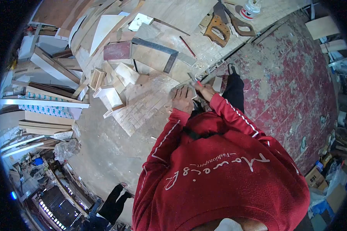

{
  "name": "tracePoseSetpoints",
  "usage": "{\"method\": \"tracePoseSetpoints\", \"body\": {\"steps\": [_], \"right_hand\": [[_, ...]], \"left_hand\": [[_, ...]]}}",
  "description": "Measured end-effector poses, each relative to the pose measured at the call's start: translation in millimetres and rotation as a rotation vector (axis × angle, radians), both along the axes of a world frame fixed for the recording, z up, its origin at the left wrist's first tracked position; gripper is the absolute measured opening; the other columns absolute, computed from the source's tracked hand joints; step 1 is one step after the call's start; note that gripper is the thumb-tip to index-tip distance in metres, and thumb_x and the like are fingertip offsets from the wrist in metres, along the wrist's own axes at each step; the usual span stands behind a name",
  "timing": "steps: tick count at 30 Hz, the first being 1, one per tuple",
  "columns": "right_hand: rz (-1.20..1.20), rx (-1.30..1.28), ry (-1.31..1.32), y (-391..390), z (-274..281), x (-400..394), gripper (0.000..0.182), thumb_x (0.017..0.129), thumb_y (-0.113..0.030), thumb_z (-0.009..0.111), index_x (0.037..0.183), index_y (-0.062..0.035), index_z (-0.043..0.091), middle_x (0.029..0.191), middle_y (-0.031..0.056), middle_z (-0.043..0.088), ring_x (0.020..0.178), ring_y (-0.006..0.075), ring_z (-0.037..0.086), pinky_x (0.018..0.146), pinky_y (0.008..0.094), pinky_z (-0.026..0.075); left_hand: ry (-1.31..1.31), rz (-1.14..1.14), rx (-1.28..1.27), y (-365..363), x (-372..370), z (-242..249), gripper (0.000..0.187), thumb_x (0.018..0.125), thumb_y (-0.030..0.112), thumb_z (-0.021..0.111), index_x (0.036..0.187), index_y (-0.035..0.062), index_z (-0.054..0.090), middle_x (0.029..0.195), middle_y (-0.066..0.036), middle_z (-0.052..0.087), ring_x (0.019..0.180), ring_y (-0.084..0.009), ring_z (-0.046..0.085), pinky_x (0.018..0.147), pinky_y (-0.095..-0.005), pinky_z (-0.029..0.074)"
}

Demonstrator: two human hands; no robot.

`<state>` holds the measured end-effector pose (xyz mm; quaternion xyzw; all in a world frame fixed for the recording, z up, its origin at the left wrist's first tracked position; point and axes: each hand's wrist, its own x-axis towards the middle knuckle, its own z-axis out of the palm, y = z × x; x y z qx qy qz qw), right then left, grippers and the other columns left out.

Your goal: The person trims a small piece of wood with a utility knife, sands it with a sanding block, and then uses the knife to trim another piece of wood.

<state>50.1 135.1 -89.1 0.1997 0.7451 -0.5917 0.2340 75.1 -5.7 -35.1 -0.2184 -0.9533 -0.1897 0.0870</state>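
Note:
My left hand [182, 101] lies over a small pale piece of wood [194, 92] at the bench's near edge, its fingers stretched across the top and the thumb hidden. Close beside it, my right hand [206, 91] is closed round a slim red tool [198, 82] whose tip points at the wood; its exact kind is too small to tell. Beyond the hands lie a metal carpenter's square [156, 46] and a dark red pencil [187, 47]. Small wooden box pieces [111, 98] stand left of my hands.
Two handsaws [218, 31] with wooden handles and a white jar [250, 10] sit at the far right of the bench [142, 94]. Offcuts [104, 32] crowd its far left. Stacked boards [46, 115] stand further left. Another person's dark trousers [115, 200] show at lower left.

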Motion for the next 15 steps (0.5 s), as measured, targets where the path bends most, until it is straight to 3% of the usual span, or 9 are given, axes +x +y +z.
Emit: {"method": "tracePoseSetpoints", "body": {"steps": [1,4,5,8,10,11,12,14,15], "right_hand": [[0.052,0.007,-0.109,2,7,-4,0.04,0.075,-0.04,0.06,0.063,-0.0024,0.058,0.056,0.0092,0.055,0.054,0.019,0.054,0.055,0.0341,0.042],[0.092,-0.037,-0.044,5,39,-7,0.03,0.073,-0.031,0.063,0.062,-0.0039,0.057,0.056,0.0066,0.053,0.054,0.0171,0.051,0.054,0.0335,0.04],[0.09,-0.031,0.045,8,32,-5,0.029,0.072,-0.028,0.066,0.06,-0.0065,0.051,0.055,-0.0027,0.045,0.048,0.0093,0.038,0.045,0.0292,0.031],[0.013,-0.059,0.163,15,27,-6,0.026,0.073,-0.025,0.065,0.062,-0.0066,0.052,0.055,-0.0034,0.045,0.046,0.0086,0.038,0.043,0.0284,0.03],[-0.001,-0.166,0.182,16,41,-10,0.024,0.076,-0.024,0.065,0.064,-0.0072,0.052,0.054,-0.0046,0.043,0.047,0.0064,0.038,0.043,0.0259,0.029],[-0.008,-0.201,0.235,17,40,-12,0.024,0.077,-0.024,0.064,0.065,-0.0079,0.052,0.054,-0.0052,0.042,0.047,0.0055,0.037,0.042,0.0249,0.028],[-0.014,-0.237,0.286,16,41,-14,0.024,0.078,-0.025,0.064,0.065,-0.0085,0.052,0.054,-0.0057,0.041,0.046,0.0046,0.036,0.042,0.0239,0.027],[-0.001,-0.216,0.255,14,46,-17,0.025,0.079,-0.027,0.064,0.066,-0.0096,0.052,0.053,-0.0065,0.041,0.045,0.0042,0.036,0.042,0.023,0.026],[0.025,-0.269,0.276,13,48,-17,0.025,0.079,-0.026,0.064,0.065,-0.0094,0.052,0.053,-0.0067,0.041,0.045,0.0044,0.036,0.041,0.0229,0.026]], "left_hand": [[-0.006,0.002,0.004,1,1,1,0.035,0.064,0.01,0.055,0.099,0.0045,0.055,0.106,-0.013,0.055,0.099,-0.0284,0.05,0.092,-0.0445,0.036],[-0.091,0.003,0.018,2,0,13,0.055,0.06,0.007,0.061,0.113,0.0028,0.047,0.115,-0.016,0.048,0.105,-0.0321,0.047,0.095,-0.046,0.033],[-0.088,0.006,0.02,2,4,20,0.055,0.06,0.007,0.061,0.113,0.0028,0.047,0.115,-0.016,0.048,0.105,-0.0321,0.047,0.095,-0.046,0.033],[-0.114,0.122,0.172,5,8,66,0.074,0.057,0.001,0.066,0.123,-0.0004,0.034,0.124,-0.018,0.037,0.112,-0.0338,0.042,0.094,-0.0452,0.035],[-0.367,0.273,0.803,-2,6,68,0.08,0.058,-0.001,0.069,0.126,-0.0027,0.028,0.131,-0.018,0.025,0.112,-0.0315,0.042,0.092,-0.04,0.038],[-0.493,0.384,1.017,-4,5,69,0.067,0.067,0.0,0.065,0.125,-0.0033,0.03,0.128,-0.015,0.033,0.108,-0.0237,0.046,0.087,-0.0325,0.041],[-0.488,0.387,1.021,-10,0,56,0.067,0.067,0.0,0.065,0.125,-0.0033,0.03,0.128,-0.015,0.033,0.108,-0.0237,0.046,0.087,-0.0325,0.041],[-0.76,0.208,1.454,-23,-14,19,0.052,0.075,-0.001,0.057,0.123,-0.0001,0.034,0.116,-0.012,0.047,0.109,-0.0192,0.045,0.091,-0.0328,0.037],[-0.796,0.304,1.412,-20,-17,31,0.038,0.079,-0.003,0.052,0.116,-0.0009,0.043,0.105,-0.009,0.056,0.097,-0.0163,0.053,0.085,-0.0298,0.041]]}}
